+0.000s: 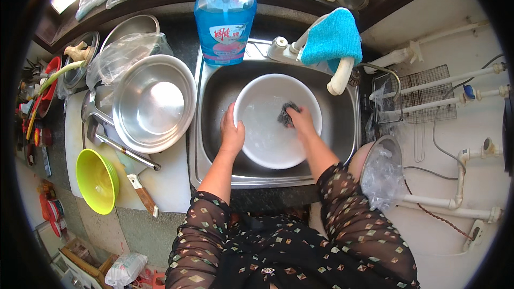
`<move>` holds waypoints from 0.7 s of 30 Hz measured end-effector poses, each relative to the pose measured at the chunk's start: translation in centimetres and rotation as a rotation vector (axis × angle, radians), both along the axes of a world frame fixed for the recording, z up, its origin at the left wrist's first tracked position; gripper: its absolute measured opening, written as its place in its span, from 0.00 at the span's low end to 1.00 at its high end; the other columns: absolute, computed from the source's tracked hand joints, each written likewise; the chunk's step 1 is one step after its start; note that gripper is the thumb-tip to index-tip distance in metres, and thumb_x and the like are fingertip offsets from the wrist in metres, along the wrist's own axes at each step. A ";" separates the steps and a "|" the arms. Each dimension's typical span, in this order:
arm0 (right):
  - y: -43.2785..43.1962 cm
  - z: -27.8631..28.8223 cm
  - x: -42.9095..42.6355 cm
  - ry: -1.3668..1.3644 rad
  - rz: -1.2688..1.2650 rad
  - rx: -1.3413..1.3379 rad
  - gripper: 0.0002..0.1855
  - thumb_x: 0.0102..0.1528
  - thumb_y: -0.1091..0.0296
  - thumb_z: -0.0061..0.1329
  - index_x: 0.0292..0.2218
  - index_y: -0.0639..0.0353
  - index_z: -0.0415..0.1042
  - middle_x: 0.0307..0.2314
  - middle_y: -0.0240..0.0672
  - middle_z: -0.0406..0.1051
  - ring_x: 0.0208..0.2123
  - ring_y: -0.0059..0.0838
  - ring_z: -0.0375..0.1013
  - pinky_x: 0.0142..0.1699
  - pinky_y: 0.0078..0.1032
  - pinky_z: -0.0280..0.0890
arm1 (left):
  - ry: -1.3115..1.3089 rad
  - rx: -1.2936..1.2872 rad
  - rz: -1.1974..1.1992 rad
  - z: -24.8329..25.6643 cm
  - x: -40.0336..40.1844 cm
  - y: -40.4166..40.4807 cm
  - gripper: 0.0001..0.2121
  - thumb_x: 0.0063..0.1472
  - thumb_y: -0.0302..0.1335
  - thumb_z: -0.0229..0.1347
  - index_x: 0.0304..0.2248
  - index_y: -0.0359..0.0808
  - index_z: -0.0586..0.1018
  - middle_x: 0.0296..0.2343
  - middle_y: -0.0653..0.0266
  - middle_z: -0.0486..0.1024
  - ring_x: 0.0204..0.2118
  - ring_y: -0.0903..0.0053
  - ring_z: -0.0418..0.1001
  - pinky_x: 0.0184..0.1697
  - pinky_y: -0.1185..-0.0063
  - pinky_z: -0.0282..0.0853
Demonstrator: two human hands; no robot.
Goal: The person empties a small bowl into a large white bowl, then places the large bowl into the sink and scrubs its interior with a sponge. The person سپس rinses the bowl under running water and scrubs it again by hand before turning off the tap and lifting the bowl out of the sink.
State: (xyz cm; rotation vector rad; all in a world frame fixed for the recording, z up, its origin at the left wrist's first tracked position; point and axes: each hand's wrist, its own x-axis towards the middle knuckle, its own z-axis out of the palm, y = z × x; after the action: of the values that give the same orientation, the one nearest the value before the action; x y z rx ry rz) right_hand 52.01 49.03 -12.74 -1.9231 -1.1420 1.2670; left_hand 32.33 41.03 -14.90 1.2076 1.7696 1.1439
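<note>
A white round basin (261, 128) sits tilted within the stainless steel sink (217, 88). My left hand (233, 132) grips the basin's left rim, thumb over the edge and fingers outside. Inside the basin, my right hand (301, 122) holds a dark steel-wool scouring pad (286, 114) against its inner right side. A faint whitish film shows on the basin's inner surface. Behind the sink's left corner stands a pump bottle of blue dish soap (225, 24). The faucet (340, 76) hangs over the sink's right side, with a blue cloth (335, 38) draped on it.
Left of the sink, a white cutting board (172, 184) bears a metal basin (154, 102), a yellow-green bowl (96, 180), a ladle (98, 110) and a wooden-handled knife (140, 194). White pipes (433, 108) and a wire rack (425, 88) line the right wall. A plastic bag (383, 176) hangs at right.
</note>
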 end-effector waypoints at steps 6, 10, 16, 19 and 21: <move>4.8 7.8 1.6 -1.058 1.317 0.893 0.11 0.39 0.72 0.43 0.30 0.53 0.69 0.32 0.28 0.63 0.36 0.28 0.60 0.37 0.26 0.54 | -0.029 0.016 -0.002 0.0 -0.4 0.1 0.25 0.48 0.19 0.43 0.49 0.42 0.56 0.43 0.52 0.59 0.47 0.60 0.55 0.51 0.71 0.50; 1.6 7.7 3.5 -1.333 1.607 0.335 0.12 0.42 0.70 0.41 0.31 0.52 0.72 0.33 0.32 0.63 0.39 0.31 0.59 0.41 0.34 0.56 | -0.076 -0.039 0.001 0.7 -0.1 0.1 0.24 0.50 0.20 0.42 0.49 0.41 0.56 0.43 0.52 0.59 0.48 0.61 0.55 0.51 0.71 0.50; -4.8 3.8 -4.5 -0.602 1.661 -0.195 0.14 0.41 0.68 0.38 0.29 0.65 0.68 0.23 0.49 0.68 0.28 0.41 0.69 0.36 0.34 0.62 | -0.056 0.083 0.022 0.8 -0.1 0.2 0.20 0.53 0.22 0.41 0.48 0.39 0.58 0.42 0.51 0.61 0.45 0.60 0.59 0.48 0.71 0.53; -0.7 1.8 -9.5 -0.170 1.078 -0.282 0.12 0.41 0.70 0.40 0.29 0.67 0.67 0.20 0.44 0.69 0.23 0.32 0.70 0.29 0.27 0.64 | -0.106 0.076 0.018 0.4 -0.2 0.3 0.19 0.54 0.24 0.40 0.47 0.39 0.59 0.41 0.51 0.62 0.44 0.60 0.59 0.48 0.71 0.53; 2.8 1.1 -9.7 -0.040 0.617 -0.236 0.14 0.42 0.72 0.41 0.31 0.70 0.66 0.20 0.44 0.69 0.22 0.31 0.71 0.28 0.26 0.64 | -0.099 0.103 -0.016 0.8 -0.1 0.4 0.18 0.55 0.24 0.39 0.47 0.39 0.59 0.42 0.51 0.62 0.45 0.60 0.59 0.48 0.71 0.53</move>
State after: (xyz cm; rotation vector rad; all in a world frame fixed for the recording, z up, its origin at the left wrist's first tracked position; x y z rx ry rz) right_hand 42.29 51.81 -11.60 -1.8227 -1.7598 1.7481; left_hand 32.23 41.47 -14.14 1.2012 1.6418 1.2770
